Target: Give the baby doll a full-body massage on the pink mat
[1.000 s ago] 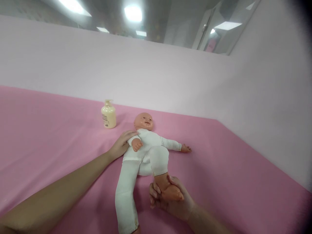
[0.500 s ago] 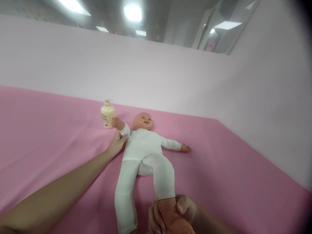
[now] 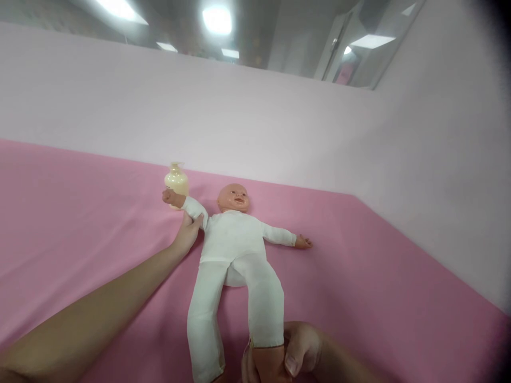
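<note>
A baby doll (image 3: pixel 233 244) in a white suit lies on its back on the pink surface (image 3: pixel 80 229), head toward the wall. My left hand (image 3: pixel 187 233) holds the doll's near arm at the white sleeve, and that arm points up and left toward a cream pump bottle (image 3: pixel 176 180). My right hand (image 3: pixel 285 356) grips the doll's bare foot at the bottom edge, with the leg stretched straight toward me. The doll's other arm lies out to the right, and its other leg lies flat.
The pump bottle stands upright just behind the doll's raised hand. A pale pink wall (image 3: pixel 255 122) runs along the back and turns along the right side, closing in the pink surface.
The doll's bent leg has been pulled straight toward me by my right hand. My left hand has moved the doll's arm from its chest out and up toward the bottle.
</note>
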Motion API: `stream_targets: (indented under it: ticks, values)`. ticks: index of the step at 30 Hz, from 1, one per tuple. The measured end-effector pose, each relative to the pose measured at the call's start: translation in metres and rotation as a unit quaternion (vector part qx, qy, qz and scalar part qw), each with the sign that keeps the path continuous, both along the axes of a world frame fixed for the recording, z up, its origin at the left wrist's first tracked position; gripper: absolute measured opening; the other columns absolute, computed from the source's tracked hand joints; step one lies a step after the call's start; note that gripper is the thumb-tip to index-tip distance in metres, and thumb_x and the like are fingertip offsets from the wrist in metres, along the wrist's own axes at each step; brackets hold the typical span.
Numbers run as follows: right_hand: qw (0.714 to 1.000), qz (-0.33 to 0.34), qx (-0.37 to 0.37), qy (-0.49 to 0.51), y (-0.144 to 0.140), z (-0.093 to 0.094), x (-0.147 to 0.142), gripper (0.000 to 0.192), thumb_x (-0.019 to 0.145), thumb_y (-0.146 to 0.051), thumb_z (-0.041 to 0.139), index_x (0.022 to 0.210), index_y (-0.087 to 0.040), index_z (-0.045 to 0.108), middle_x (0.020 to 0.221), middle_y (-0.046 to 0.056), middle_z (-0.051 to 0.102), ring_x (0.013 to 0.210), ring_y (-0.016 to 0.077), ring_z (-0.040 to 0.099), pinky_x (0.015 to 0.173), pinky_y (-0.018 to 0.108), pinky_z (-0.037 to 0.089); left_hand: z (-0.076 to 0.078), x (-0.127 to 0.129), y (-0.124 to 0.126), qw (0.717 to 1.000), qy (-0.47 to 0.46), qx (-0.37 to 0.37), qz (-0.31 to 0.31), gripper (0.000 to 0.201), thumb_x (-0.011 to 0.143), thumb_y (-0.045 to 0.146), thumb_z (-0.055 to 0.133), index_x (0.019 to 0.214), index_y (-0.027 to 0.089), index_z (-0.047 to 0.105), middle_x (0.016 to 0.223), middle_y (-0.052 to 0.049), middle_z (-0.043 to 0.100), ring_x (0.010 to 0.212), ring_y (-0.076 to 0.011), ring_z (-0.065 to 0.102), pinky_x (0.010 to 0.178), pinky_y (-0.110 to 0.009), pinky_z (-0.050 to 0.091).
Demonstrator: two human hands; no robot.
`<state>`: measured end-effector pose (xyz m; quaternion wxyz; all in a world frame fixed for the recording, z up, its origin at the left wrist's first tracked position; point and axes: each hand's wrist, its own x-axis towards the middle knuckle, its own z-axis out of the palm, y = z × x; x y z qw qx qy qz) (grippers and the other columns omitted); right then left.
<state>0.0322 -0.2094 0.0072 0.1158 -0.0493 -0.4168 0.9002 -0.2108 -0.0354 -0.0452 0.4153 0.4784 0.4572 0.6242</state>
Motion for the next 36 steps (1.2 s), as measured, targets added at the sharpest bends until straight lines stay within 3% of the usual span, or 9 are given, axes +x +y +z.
stream_targets:
  ticks: [10,14,16,18,20,23,28,36]
  values:
    - [1.000,0.017,0.021,-0.010,0.002,0.003,0.002,0.047,0.050,-0.051,0.078,0.074,-0.012,0.064,0.090,0.014,0.069,0.098,0.0287,0.060,0.090,0.037,0.041,-0.011,-0.003,0.008,0.997,0.057,0.043,0.027,0.046,0.088,0.040,0.055,0.129,0.020,0.047,0.130,-0.010,0.059,0.122,-0.0222,0.054,0.106,-0.038,0.039]
    - [0.998,0.037,0.046,0.020,0.004,-0.005,0.005,0.041,0.060,-0.054,0.070,0.073,-0.015,0.065,0.076,0.008,0.065,0.087,0.0254,0.061,0.083,0.038,0.043,-0.007,0.000,0.003,0.993,0.103,0.057,0.023,0.043,0.087,0.040,0.056,0.123,0.016,0.055,0.118,-0.011,0.065,0.117,-0.0254,0.057,0.105,-0.042,0.040]
    - [0.998,-0.006,0.026,0.061,0.006,-0.014,0.006,0.039,0.064,-0.053,0.064,0.074,-0.015,0.066,0.070,0.005,0.060,0.077,0.0223,0.060,0.079,0.037,0.044,-0.005,0.001,-0.001,0.989,0.135,0.067,0.005,0.041,0.087,0.041,0.054,0.118,0.014,0.059,0.117,-0.012,0.066,0.115,-0.0279,0.058,0.104,-0.044,0.041]
    - [0.992,-0.101,-0.013,0.079,0.008,-0.022,0.008,0.041,0.068,-0.053,0.059,0.074,-0.013,0.065,0.068,0.005,0.057,0.071,0.0202,0.058,0.076,0.036,0.044,-0.004,0.002,-0.004,0.979,0.178,0.093,-0.019,0.038,0.089,0.039,0.051,0.117,0.014,0.062,0.119,-0.013,0.065,0.116,-0.0290,0.057,0.104,-0.046,0.041]
    - [0.979,-0.187,-0.056,0.059,0.009,-0.026,0.010,0.043,0.073,-0.055,0.055,0.071,-0.013,0.063,0.069,0.004,0.053,0.071,0.0190,0.057,0.077,0.034,0.043,-0.004,0.001,-0.006,0.959,0.237,0.143,-0.054,0.037,0.089,0.032,0.050,0.122,0.018,0.061,0.123,-0.011,0.062,0.119,-0.0278,0.053,0.107,-0.046,0.038]
    - [0.961,-0.253,-0.113,0.009,0.010,-0.023,0.011,0.043,0.077,-0.055,0.053,0.067,-0.014,0.059,0.069,0.002,0.049,0.071,0.0172,0.055,0.077,0.032,0.041,-0.006,-0.001,-0.006,0.920,0.316,0.212,-0.090,0.049,0.088,0.016,0.043,0.134,0.027,0.055,0.131,-0.007,0.056,0.125,-0.0240,0.047,0.112,-0.045,0.033]
    - [0.941,-0.308,-0.128,-0.063,0.010,-0.015,0.011,0.041,0.080,-0.052,0.056,0.069,-0.013,0.060,0.072,0.002,0.052,0.070,0.0167,0.054,0.075,0.033,0.039,-0.009,-0.003,-0.006,0.895,0.368,0.230,-0.097,0.069,0.082,0.000,0.033,0.140,0.032,0.049,0.133,-0.005,0.051,0.127,-0.0214,0.043,0.112,-0.044,0.034]
    - [0.940,-0.309,-0.125,-0.075,0.009,-0.014,0.009,0.043,0.080,-0.055,0.058,0.070,-0.013,0.058,0.072,0.002,0.052,0.070,0.0159,0.054,0.075,0.033,0.037,-0.008,-0.004,-0.005,0.893,0.377,0.225,-0.099,0.071,0.079,-0.001,0.033,0.140,0.032,0.049,0.136,-0.005,0.050,0.128,-0.0223,0.041,0.113,-0.045,0.032]
